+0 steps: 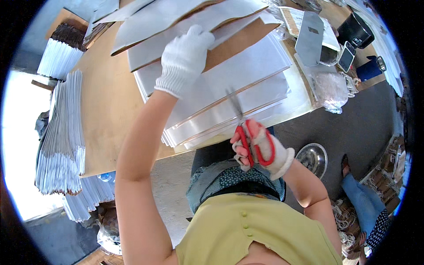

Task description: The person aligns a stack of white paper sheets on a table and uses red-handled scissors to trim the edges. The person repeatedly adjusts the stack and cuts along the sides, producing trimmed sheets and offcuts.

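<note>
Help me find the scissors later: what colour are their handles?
Red; the scissors sit in the gloved right hand, clearest in the head view.

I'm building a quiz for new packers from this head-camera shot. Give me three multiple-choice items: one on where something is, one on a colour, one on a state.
1. Where does the left hand rest?
A. on the stack of silvery sheets
B. on the floor
C. on the metal bowl

2. What colour are the handles of the scissors?
A. blue
B. red
C. black

3. What is the right hand doing?
A. hanging empty
B. gripping the scissors
C. holding a phone

Answers:
1 A, the gloved palm lies flat on the upper sheets.
2 B, red loops show around the fingers.
3 B, the fingers pass through the handles, blades over the stack.
</note>
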Motion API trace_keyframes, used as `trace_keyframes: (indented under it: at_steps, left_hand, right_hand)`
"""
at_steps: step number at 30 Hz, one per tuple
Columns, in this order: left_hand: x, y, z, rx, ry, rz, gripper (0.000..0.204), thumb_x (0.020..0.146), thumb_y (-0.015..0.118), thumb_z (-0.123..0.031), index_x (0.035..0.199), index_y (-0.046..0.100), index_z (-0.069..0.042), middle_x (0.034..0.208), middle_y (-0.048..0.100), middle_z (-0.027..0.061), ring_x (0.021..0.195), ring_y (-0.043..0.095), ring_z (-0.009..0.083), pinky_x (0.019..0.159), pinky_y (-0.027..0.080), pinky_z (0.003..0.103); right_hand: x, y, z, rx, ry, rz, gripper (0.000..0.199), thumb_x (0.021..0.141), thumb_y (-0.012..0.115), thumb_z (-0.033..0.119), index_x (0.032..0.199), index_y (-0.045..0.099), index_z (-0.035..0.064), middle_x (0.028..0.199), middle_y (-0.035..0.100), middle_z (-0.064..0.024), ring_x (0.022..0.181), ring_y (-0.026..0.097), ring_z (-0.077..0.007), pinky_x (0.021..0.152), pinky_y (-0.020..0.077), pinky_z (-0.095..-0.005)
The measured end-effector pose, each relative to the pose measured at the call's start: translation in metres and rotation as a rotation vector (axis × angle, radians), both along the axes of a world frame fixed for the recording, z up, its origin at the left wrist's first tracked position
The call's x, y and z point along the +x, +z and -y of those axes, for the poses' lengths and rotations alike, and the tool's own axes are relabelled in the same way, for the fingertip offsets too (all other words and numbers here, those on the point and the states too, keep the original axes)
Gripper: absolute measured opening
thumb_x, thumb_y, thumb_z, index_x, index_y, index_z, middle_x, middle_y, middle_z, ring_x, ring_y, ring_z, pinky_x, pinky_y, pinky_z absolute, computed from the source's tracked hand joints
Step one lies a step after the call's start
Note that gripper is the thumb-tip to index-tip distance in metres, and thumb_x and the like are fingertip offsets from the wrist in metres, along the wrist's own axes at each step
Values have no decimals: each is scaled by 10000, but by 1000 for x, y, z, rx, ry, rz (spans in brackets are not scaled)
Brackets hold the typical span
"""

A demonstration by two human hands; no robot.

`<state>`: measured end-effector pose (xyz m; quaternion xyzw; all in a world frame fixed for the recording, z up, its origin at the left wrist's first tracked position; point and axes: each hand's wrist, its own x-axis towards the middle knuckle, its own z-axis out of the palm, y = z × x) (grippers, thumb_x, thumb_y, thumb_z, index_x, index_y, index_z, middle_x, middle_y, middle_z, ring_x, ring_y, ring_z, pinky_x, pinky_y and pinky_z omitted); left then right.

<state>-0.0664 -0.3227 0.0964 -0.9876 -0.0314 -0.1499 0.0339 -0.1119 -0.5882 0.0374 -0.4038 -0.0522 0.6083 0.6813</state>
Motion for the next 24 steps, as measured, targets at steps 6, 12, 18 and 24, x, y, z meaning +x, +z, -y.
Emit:
trace_keyframes:
  at_steps: [6, 12, 18, 24]
  left_hand:
    - [-29, -40, 23, -166, -94, -161, 357, 836, 628, -208, 1189, 610, -155, 1152, 560, 120, 1038, 586, 339, 863, 515, 445]
    - [-31, -28, 52, -333, 58, -311, 466, 785, 707, -310, 1193, 591, -116, 1208, 540, 128, 1100, 551, 334, 928, 470, 438]
    - [-33, -28, 42, -316, -38, -287, 453, 799, 699, -329, 1183, 612, -104, 1200, 562, 136, 1093, 562, 349, 915, 477, 443]
    - [-36, -27, 37, -427, -53, -264, 320, 884, 618, -292, 1112, 650, -70, 1124, 608, 141, 1029, 590, 345, 895, 483, 418]
  right_hand:
    - [28, -4, 0, -67, -87, -187, 983, 751, 313, 897, 1035, 546, -14, 714, 505, -79, 583, 518, -235, 576, 447, -356]
    - [28, -6, 9, -83, -54, 28, 842, 841, 357, 795, 1003, 571, -4, 677, 547, -81, 555, 537, -210, 494, 440, -311]
    - [36, -2, 40, -105, -12, 85, 763, 858, 442, 732, 1037, 556, -1, 725, 571, -64, 580, 580, -181, 520, 493, -307]
    - [35, -2, 36, 13, 126, 40, 728, 897, 414, 697, 1078, 563, 8, 727, 574, -55, 630, 591, -191, 554, 491, -300]
